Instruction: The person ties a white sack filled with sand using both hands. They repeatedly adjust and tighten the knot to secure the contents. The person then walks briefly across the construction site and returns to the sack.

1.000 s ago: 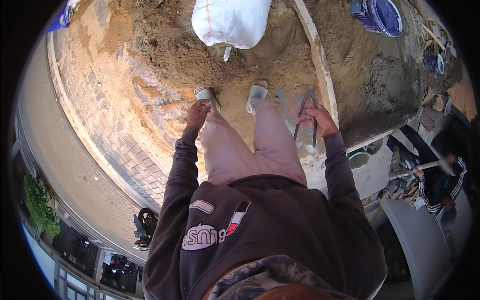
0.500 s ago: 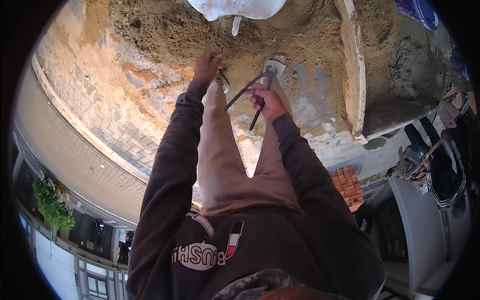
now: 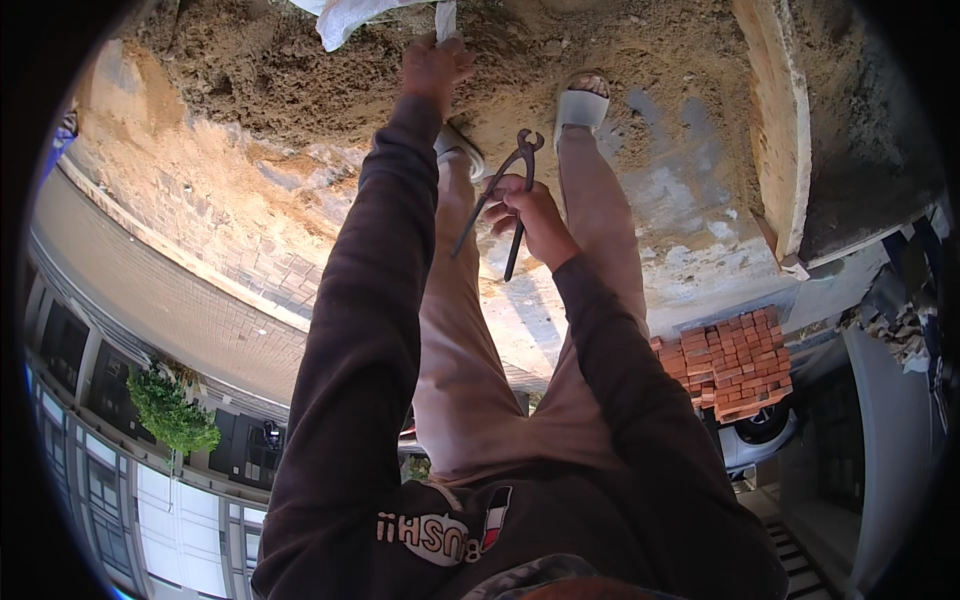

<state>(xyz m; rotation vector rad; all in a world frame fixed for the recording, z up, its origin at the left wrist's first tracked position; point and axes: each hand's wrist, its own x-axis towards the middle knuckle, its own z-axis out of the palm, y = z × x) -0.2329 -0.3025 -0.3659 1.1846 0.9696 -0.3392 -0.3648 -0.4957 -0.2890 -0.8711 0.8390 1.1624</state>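
Note:
My left hand (image 3: 435,72) reaches to the far side, its fingers closed round the hanging white end of a white sack (image 3: 352,18). Only part of that sack shows at the top edge, and my fingertips are partly hidden. Nearer to me, my right hand (image 3: 535,215) holds a pair of dark metal pincers (image 3: 524,150). Their jaws point away from me and stand apart. The two handles are spread, with my fingers around and between them. The pincers are in the air above the ground between my legs, touching nothing else.
Loose brown sand (image 3: 290,70) lies ahead of my sandalled feet. A wooden board (image 3: 775,120) stands upright on the right. Behind it to the near right is a stack of red bricks (image 3: 735,365). A paved strip (image 3: 190,270) runs along the left, with a green tree (image 3: 172,405) beyond.
My left hand has moved farther away and taken hold of the sack's hanging end. My right hand and the pincers have shifted slightly nearer to me. The view has also shifted.

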